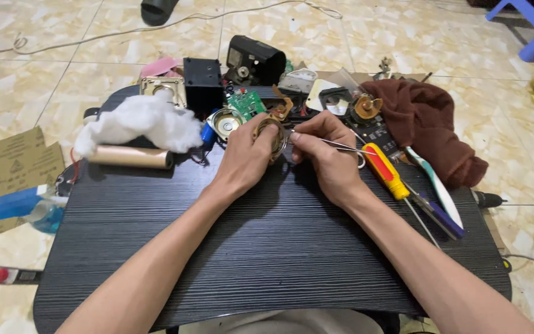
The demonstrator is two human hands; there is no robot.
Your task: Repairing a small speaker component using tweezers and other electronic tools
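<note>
My left hand (245, 158) grips a small round brass-coloured speaker part (273, 133) above the far half of the black ribbed tabletop (267, 241). My right hand (322, 158) holds thin metal tweezers (335, 145), their tips pointing left at the round part's edge. The two hands almost touch. Just behind the left hand lie a small round speaker (225, 122) and a green circuit board (246, 102).
White stuffing (140, 124) and a cardboard tube (132, 156) lie at the left. A red-and-yellow screwdriver (386, 171), a toothbrush (435, 185) and a brown cloth (424, 120) lie at the right. Black housings (254, 59) and loose parts crowd the far edge. Sandpaper sheets (4, 164) and a spray bottle (23, 204) rest on the floor.
</note>
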